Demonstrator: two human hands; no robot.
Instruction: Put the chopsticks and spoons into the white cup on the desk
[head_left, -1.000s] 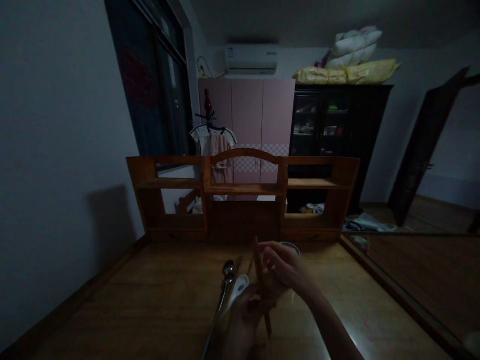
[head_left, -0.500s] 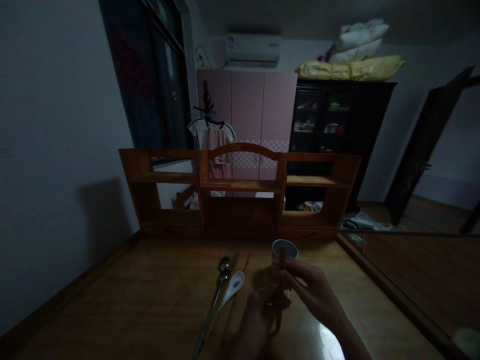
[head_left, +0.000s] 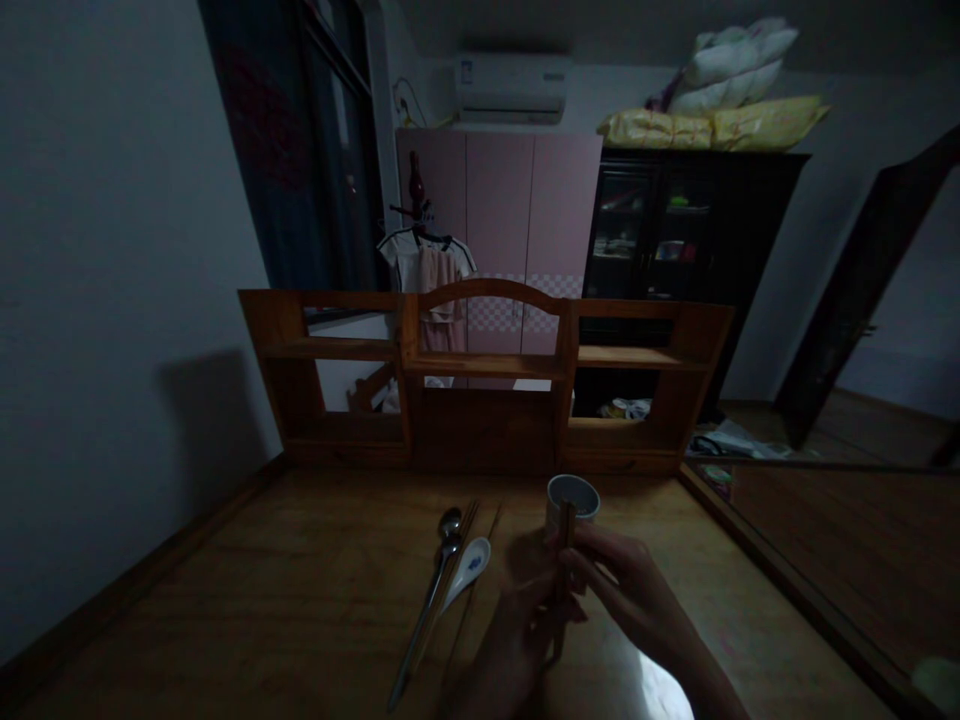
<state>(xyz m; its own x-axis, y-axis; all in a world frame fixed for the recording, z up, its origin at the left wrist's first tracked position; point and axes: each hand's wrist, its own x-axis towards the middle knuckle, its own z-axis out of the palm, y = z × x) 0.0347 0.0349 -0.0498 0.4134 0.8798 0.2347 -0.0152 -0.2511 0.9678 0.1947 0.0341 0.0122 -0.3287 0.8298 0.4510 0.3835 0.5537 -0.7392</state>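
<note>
Several wooden chopsticks (head_left: 567,522) stand nearly upright in a bundle between both my hands, their upper ends in front of the cup. My right hand (head_left: 621,575) pinches the upper part with thumb and fingers. My left hand (head_left: 514,635) is closed around the lower part, its fingers partly hidden in dim light. Just beyond sits a light-coloured cup (head_left: 553,512) with a grey inside. To the left lie two metal spoons (head_left: 426,610), a white ceramic spoon with a blue mark (head_left: 473,562) and more chopsticks (head_left: 465,525).
A wooden shelf unit (head_left: 487,368) runs along the back of the wooden table (head_left: 300,590). On the left a wall (head_left: 135,300) borders the table. A raised edge (head_left: 780,600) follows the right side. Beyond stand a pink wardrobe (head_left: 499,200) and a dark cabinet (head_left: 750,230).
The upper ends of the held chopsticks sit slightly lower against the cup. The view has shifted a little; both hands keep their hold, and the spoons stay put.
</note>
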